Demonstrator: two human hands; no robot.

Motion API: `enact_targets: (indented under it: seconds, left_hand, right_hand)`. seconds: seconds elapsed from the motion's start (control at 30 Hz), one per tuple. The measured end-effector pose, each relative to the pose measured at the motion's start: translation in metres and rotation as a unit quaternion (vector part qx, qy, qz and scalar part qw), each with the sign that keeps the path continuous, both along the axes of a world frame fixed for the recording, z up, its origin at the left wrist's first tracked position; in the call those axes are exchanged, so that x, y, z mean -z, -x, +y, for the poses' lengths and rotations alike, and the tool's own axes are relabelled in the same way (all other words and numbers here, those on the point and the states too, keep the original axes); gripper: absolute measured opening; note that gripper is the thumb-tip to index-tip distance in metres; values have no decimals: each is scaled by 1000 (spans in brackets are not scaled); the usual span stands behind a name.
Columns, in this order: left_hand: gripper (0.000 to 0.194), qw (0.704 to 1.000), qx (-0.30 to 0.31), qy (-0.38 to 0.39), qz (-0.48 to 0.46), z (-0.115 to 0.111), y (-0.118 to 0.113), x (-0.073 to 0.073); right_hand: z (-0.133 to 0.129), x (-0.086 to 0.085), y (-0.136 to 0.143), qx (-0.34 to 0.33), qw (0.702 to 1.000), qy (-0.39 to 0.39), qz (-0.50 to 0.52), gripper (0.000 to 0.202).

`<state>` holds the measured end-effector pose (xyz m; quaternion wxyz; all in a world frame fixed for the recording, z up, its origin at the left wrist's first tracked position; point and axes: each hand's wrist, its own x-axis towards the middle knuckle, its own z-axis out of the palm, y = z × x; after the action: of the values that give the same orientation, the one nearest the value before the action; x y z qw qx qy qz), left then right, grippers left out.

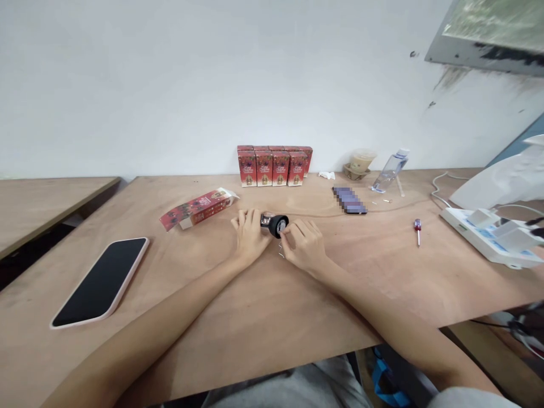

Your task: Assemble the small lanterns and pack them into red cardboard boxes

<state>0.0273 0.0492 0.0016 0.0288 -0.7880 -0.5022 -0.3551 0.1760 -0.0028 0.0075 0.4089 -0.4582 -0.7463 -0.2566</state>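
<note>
In the middle of the table my left hand (249, 229) is closed around a small black lantern-like object (278, 225), lying on its side with its flared round base turned to the right. The fingers hide much of its body. My right hand (304, 243) pinches at the rim of that base, thumb and index finger together; whatever is between them is too small to make out. Just below the base lies a thin white bit (281, 250) on the tabletop. Left of my left hand rests an opened red printed box (199, 208), its end flap toward the hand.
Several red boxes (272, 168) stand by the wall. A black-screened phone (102, 281) lies left. To the right are another phone (349, 200), a drink cup (361, 161), a tilted bottle (390, 171), a screwdriver (418, 229) and a power strip (480, 238) with plugs.
</note>
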Motion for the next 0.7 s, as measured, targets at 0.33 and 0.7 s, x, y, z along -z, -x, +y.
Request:
enact_targets:
  seconds: [0.33,0.7]
  left_hand:
    - [36,1000,11,-5,0,-2,0,-2]
    - [37,1000,10,-5,0,1,0,1]
  right_hand:
    - [1,0,0,-9,1000,11,3,10]
    - [1,0,-3,-25,999,15,16,8]
